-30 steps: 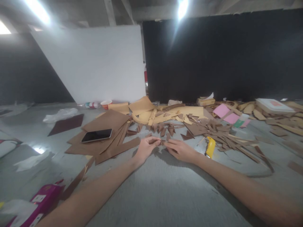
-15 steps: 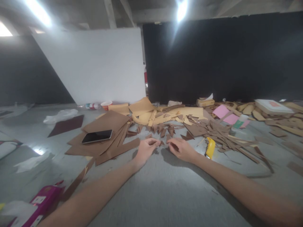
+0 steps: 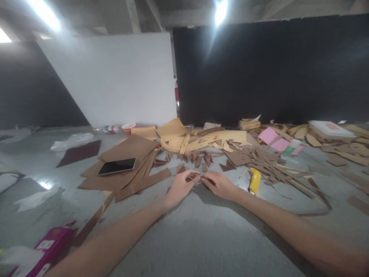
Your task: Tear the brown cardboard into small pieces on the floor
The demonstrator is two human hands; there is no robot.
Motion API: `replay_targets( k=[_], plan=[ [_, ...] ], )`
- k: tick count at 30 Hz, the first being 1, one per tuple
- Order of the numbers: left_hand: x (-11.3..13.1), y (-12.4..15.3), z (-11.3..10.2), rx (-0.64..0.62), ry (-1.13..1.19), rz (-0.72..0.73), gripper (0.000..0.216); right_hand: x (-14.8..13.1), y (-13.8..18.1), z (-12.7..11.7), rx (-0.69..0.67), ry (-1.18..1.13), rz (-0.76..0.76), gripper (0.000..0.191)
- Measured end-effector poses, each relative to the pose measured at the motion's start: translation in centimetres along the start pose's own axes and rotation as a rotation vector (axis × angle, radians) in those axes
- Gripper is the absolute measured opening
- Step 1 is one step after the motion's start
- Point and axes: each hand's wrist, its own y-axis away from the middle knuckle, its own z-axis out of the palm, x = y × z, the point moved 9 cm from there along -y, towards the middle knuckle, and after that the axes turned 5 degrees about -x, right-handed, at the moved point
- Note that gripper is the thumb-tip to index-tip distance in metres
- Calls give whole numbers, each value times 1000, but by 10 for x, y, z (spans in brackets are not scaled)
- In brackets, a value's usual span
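My left hand (image 3: pixel 181 186) and my right hand (image 3: pixel 220 184) meet at the middle of the grey floor, fingertips pinched together on a small brown cardboard piece (image 3: pixel 198 177). Just beyond them lie several small brown cardboard triangles (image 3: pixel 201 158). A yellow utility knife (image 3: pixel 255 180) lies on the floor right beside my right wrist. A black phone (image 3: pixel 117 166) rests on a stack of brown cardboard sheets (image 3: pixel 129 161) to the left of my left hand.
Tan and brown cardboard scraps (image 3: pixel 259 157) spread across the back right, with pink paper (image 3: pixel 272 138) and a white box (image 3: pixel 331 129). A paper cup (image 3: pixel 128 127) and bottle (image 3: pixel 111 129) stand by the white board. A magenta box (image 3: pixel 49 248) lies bottom left.
Both hands have drawn closer together and slightly nearer to me, fingertips now meeting on the small piece. Everything else on the floor stays where it was.
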Motion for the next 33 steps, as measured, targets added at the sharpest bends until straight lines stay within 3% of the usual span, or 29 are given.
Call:
replay_targets(
  k=[11, 22, 33],
  plan=[
    [5, 1, 6, -44, -177, 27, 34, 2, -2, -6, 15, -28, 49, 38],
    [8, 2, 7, -75, -169, 20, 39, 3, -2, -6, 16, -26, 41, 34],
    [4, 2, 7, -64, -161, 7, 29, 6, -1, -6, 21, -122, 57, 32]
  ],
)
